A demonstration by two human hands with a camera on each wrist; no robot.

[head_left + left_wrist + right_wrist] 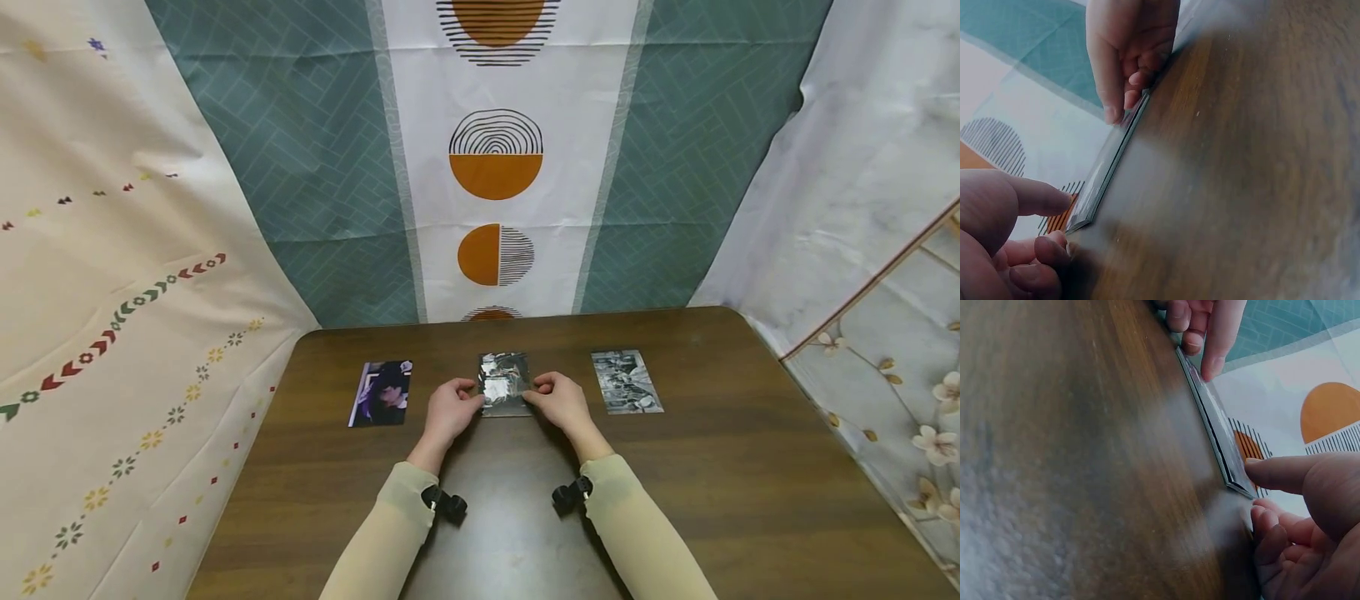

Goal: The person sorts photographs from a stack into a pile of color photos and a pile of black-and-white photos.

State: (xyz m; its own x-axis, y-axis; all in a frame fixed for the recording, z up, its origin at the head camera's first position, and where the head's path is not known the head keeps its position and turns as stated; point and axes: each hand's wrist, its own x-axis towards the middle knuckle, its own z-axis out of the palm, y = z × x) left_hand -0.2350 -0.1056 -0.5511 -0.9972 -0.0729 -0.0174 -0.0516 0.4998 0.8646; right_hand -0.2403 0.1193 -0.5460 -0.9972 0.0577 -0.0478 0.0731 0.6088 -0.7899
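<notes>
In the head view, a dark glossy photo (504, 385) lies at the middle of the table's far part. Its near edge looks thick and layered in both wrist views, like photos stacked together. My left hand (452, 410) pinches the near left corner of the photo (1105, 170), thumb on top and fingers curled at the side. At the opposite corner, my right hand (561, 402) pinches the photo (1213, 419) the same way. Whether the fingertips reach underneath is hard to see.
A purple-toned photo (382, 394) lies to the left on the brown wooden table (720, 500). To the right is a black-and-white photo (627, 382). Patterned cloth (330, 167) hangs behind the table's far edge, with more cloth at both sides.
</notes>
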